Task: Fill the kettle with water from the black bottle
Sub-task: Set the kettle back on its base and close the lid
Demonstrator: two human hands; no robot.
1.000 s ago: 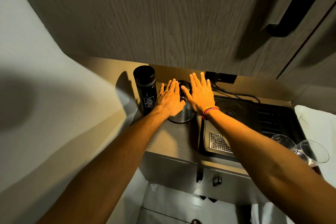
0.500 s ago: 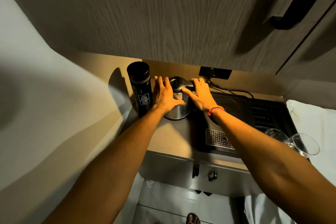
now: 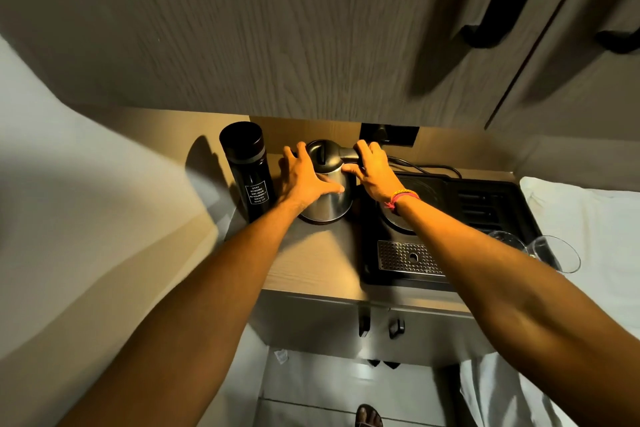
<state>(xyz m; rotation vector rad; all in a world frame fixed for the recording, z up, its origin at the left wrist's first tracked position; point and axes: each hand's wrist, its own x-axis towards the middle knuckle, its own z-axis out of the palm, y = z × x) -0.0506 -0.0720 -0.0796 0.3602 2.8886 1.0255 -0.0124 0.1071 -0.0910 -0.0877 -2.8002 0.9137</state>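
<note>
The left hand (image 3: 304,178) spreads wide against the steel side of the kettle (image 3: 327,184), which stands on the bench (image 3: 311,263). The right hand (image 3: 372,172) has its grip closed round the kettle's black handle. Just left of the left hand stands the black bottle (image 3: 247,168), upright and capped.
</note>
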